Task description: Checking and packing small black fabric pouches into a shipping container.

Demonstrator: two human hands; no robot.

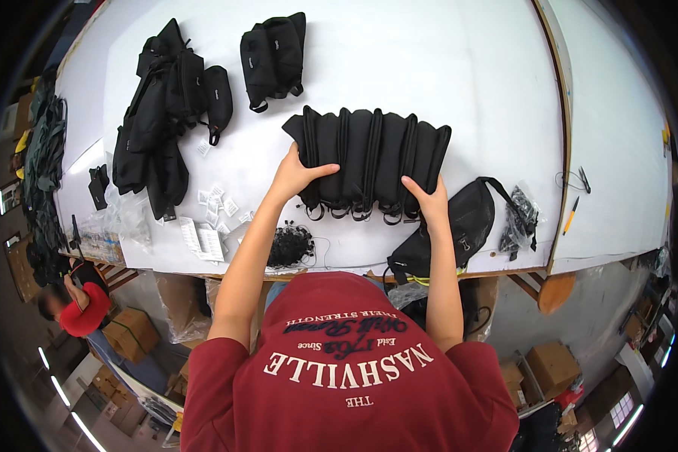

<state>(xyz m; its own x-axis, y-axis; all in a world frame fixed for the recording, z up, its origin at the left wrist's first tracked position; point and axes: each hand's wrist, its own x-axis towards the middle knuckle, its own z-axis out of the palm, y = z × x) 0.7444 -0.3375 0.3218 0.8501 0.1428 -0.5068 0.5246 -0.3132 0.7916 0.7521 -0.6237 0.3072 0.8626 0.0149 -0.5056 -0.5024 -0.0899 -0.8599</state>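
Several black fabric pouches (369, 154) stand packed side by side in a row on the white table, with small loops along their near edge. My left hand (297, 175) grips the left end of the row, its thumb lying across the front and its other fingers mostly hidden on the outer side. At the right end my right hand (428, 202) is closed round the pouches, thumb on the near face. A larger black bag (444, 233) with a strap lies by my right forearm, partly behind it. Left of my left forearm are white paper labels (202, 239).
A heap of black pouches (147, 124) lies at the left, and more black pouches (273, 60) are farther back. Black cords (290, 246) sit near the front edge. To the right are a plastic bag (520, 218), a yellow pen-like tool (571, 216) and a person (87, 305) far left.
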